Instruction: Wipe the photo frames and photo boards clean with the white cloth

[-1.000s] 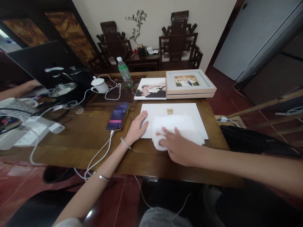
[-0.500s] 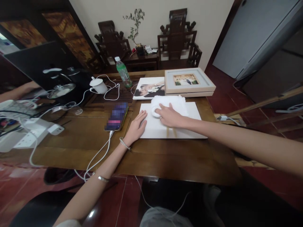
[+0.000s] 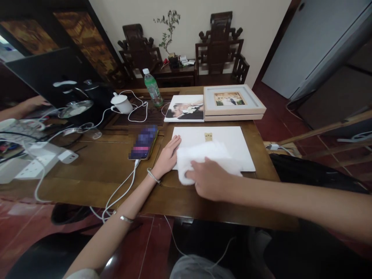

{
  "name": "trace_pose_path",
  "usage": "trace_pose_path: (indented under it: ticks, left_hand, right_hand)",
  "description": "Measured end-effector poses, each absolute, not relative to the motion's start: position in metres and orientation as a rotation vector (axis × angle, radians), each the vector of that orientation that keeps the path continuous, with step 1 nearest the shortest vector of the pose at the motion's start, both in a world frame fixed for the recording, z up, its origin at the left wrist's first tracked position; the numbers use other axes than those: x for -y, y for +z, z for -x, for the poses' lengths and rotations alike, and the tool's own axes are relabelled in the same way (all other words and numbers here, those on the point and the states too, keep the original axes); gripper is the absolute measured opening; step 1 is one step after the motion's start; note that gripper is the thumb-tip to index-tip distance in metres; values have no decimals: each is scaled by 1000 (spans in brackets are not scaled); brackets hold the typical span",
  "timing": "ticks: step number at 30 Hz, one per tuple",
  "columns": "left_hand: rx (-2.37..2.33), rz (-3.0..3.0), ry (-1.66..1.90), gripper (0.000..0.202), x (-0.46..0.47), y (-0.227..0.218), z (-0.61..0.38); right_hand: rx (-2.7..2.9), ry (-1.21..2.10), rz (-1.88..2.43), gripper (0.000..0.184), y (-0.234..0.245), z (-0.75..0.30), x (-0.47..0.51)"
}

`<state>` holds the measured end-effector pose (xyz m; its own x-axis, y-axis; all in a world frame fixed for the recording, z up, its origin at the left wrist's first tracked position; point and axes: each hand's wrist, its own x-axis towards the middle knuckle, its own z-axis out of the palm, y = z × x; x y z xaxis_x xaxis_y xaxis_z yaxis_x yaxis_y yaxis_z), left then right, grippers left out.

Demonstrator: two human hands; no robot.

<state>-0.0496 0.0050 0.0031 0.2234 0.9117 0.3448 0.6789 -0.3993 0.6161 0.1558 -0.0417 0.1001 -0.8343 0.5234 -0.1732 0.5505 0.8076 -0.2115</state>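
Note:
A white board [image 3: 232,141], the back of a picture panel with a small brass hanger, lies flat on the wooden table [image 3: 101,170]. My left hand [image 3: 167,155] rests open and flat on the board's left edge, fingers stretched out. My right hand [image 3: 207,179] presses a crumpled white cloth [image 3: 203,155] against the near part of the board, fingers curled over the cloth.
A phone [image 3: 144,142] on a white cable lies left of the board. Behind stand a framed photo [image 3: 232,101], a photo print [image 3: 186,108], a green bottle [image 3: 152,89] and a white cup [image 3: 121,104]. Power strips and pot lids are at the far left, where another person's hand [image 3: 36,102] shows.
My right hand swept the cloth from the board's far edge back to its near edge. My left hand stayed on the left edge.

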Motion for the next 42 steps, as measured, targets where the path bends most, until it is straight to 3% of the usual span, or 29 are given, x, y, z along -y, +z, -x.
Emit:
trace_pose_path:
  ticks: [4,9,18,27,32,42]
  left_hand:
    - [-1515,-2154,988,44,-5,2,48]
    - [-1513,-2071,1067,48,-2,8,44]
    - [-1456,-1894,1415,52,9,22,42]
    - [-1481,-2087,1150,44,2,10,42]
    - [-1539,-2129,1029,46,-1,6,44]
    - [-1567,-2171,1020,42,-2,3,47]
  right_hand:
    - [-2778,-321,-1225,40,102,-149,-16]
    - [-2832,-239,-1320,47,85,-126,-53]
    - [-3018,-321,-587,37,84,-129,11]
    - [-2636,-503,-960,29,129,-155,-4]
    - [-2725,-340,-1147,34,120,-139,-58]
    - [-2890,-481,-1038,44,104,-96,-98]
